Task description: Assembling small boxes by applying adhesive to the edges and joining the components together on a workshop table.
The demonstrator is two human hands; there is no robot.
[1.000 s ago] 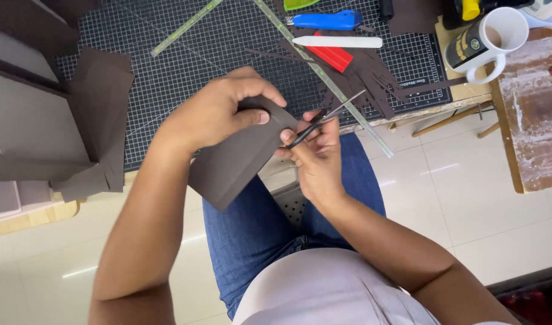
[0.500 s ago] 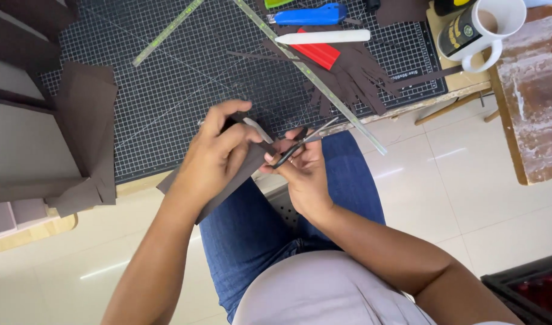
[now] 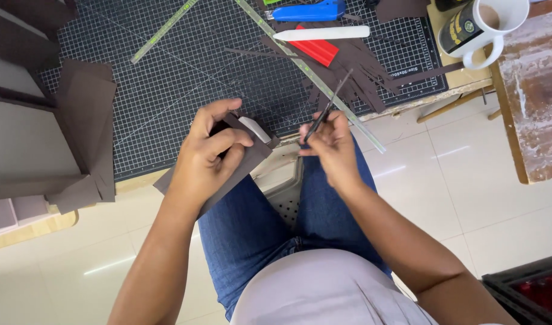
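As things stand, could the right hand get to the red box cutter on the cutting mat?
Probably yes. The right hand holds scissors at the mat's near edge, and the red cutter lies just beyond, under only a clear ruler and brown strips; the scissors occupy its grip, though.

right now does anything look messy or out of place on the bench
Yes: a heap of dark brown strips lies strewn over the cutting mat beside the red block, and a clear ruler lies slantwise with its end past the mat's edge.
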